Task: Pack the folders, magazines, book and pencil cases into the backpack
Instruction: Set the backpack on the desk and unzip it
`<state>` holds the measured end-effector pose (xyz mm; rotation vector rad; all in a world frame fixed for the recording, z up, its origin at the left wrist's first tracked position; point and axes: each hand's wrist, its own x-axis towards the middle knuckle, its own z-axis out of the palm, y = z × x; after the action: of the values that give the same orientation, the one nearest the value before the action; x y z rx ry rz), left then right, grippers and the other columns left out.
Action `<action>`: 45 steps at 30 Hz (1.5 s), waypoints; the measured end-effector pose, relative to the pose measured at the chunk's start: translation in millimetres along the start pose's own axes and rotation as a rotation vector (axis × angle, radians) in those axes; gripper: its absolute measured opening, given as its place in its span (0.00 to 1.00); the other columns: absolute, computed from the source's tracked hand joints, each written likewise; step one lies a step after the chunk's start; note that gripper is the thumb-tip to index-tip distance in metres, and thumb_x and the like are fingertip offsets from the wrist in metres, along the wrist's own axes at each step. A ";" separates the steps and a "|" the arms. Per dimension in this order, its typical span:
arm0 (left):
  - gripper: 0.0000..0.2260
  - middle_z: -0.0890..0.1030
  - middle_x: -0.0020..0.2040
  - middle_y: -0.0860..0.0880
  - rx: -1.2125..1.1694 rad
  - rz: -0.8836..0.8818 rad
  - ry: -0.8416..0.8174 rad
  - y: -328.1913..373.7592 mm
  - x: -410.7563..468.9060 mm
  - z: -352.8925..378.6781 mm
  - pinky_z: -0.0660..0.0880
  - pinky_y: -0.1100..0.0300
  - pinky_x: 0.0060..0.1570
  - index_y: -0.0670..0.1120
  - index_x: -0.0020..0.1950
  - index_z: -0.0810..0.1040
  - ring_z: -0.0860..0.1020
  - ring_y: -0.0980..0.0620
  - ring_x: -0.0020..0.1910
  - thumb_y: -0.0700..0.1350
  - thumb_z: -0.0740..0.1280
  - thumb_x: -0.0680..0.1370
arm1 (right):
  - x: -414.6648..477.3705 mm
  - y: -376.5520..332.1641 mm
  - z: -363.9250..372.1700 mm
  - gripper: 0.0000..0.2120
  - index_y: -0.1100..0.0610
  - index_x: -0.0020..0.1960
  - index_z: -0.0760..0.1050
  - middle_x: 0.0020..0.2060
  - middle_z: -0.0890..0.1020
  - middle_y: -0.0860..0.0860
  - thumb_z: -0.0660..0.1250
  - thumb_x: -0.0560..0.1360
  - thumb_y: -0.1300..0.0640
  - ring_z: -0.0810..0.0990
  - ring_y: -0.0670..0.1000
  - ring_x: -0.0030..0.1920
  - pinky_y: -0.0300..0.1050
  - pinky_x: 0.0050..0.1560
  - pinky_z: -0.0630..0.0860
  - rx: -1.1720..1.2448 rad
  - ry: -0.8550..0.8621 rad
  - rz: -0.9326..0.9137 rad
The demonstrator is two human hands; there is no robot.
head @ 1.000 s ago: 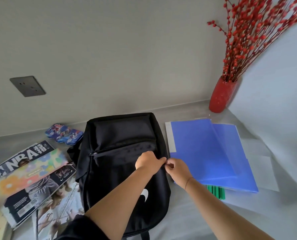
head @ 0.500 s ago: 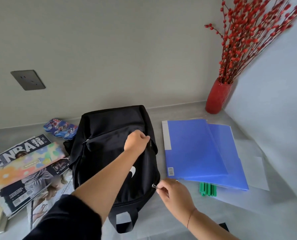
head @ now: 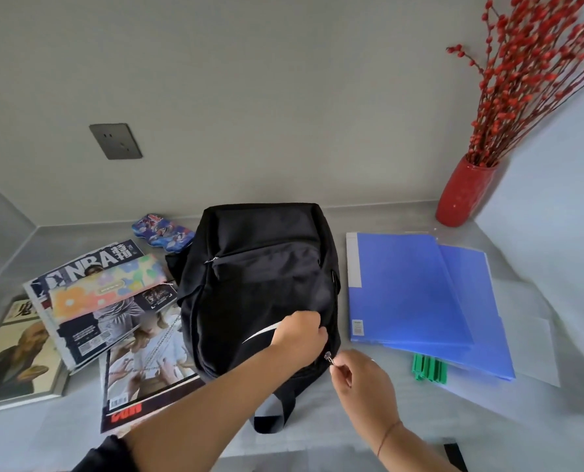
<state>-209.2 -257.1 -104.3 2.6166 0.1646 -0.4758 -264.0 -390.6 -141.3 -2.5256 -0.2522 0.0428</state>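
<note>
Two hands at the right edge of the backpack point(head: 260, 287): left hand point(head: 300, 332) gripping its fabric, right hand point(head: 362, 379) pinching the zipper pull point(head: 328, 358), blue folders point(head: 409, 291) just beside.

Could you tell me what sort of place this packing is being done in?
Probably a home desk or study nook: a grey tabletop set into a wall corner, a wall socket above it, and a red vase of berry branches near the blue folders.
</note>
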 end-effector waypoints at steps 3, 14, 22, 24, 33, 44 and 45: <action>0.13 0.76 0.39 0.40 -0.098 0.035 0.076 6.8 2.3 -6.8 0.71 0.53 0.38 0.42 0.35 0.62 0.76 0.37 0.42 0.44 0.58 0.78 | -18.9 -14.6 2.0 0.08 0.54 0.32 0.75 0.26 0.74 0.46 0.73 0.67 0.59 0.74 0.45 0.27 0.34 0.27 0.64 -0.062 0.031 -0.093; 0.18 0.77 0.37 0.49 -0.156 0.163 0.063 -0.3 -15.6 -32.1 0.74 0.54 0.35 0.45 0.43 0.71 0.75 0.48 0.35 0.61 0.65 0.72 | -27.2 -93.5 36.7 0.09 0.51 0.45 0.77 0.41 0.83 0.47 0.60 0.75 0.49 0.80 0.46 0.43 0.30 0.32 0.61 0.046 -0.009 -0.055; 0.13 0.71 0.32 0.49 0.513 0.211 -0.186 -61.0 -46.8 -41.6 0.65 0.59 0.28 0.43 0.40 0.72 0.72 0.49 0.34 0.53 0.66 0.73 | -47.4 -99.2 57.7 0.09 0.47 0.49 0.78 0.41 0.84 0.45 0.61 0.74 0.47 0.78 0.44 0.40 0.27 0.30 0.59 0.084 -0.010 0.051; 0.18 0.75 0.36 0.48 0.502 0.249 -0.260 -67.7 -47.1 -48.3 0.68 0.58 0.32 0.41 0.44 0.75 0.73 0.49 0.35 0.57 0.68 0.73 | -51.0 -104.8 60.4 0.08 0.46 0.49 0.78 0.40 0.84 0.45 0.62 0.73 0.47 0.80 0.45 0.41 0.30 0.33 0.62 0.091 -0.008 0.058; 0.09 0.75 0.32 0.42 0.345 0.397 -0.231 -77.4 -48.9 -50.8 0.73 0.52 0.34 0.38 0.35 0.75 0.72 0.47 0.31 0.41 0.63 0.73 | -55.6 -123.0 68.6 0.11 0.50 0.31 0.79 0.19 0.77 0.44 0.81 0.56 0.59 0.74 0.45 0.20 0.29 0.23 0.62 0.062 0.156 0.066; 0.03 0.79 0.34 0.58 -0.434 0.308 -0.011 -107.0 -34.5 -69.0 0.71 0.76 0.36 0.54 0.39 0.79 0.76 0.65 0.34 0.49 0.73 0.70 | -37.0 -134.9 74.0 0.10 0.48 0.36 0.78 0.24 0.76 0.42 0.76 0.62 0.45 0.75 0.40 0.26 0.33 0.27 0.71 0.040 0.228 -0.192; 0.05 0.79 0.33 0.58 -0.467 0.297 0.035 -116.1 -40.9 -69.7 0.70 0.75 0.37 0.55 0.38 0.78 0.76 0.65 0.33 0.50 0.74 0.70 | -34.3 -125.2 67.9 0.11 0.49 0.38 0.77 0.28 0.77 0.43 0.74 0.64 0.45 0.75 0.41 0.30 0.36 0.30 0.73 0.077 0.283 -0.187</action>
<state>-249.0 -123.3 -81.8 2.1429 -0.0936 -0.2491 -324.9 -258.1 -127.0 -2.3843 -0.3618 -0.3683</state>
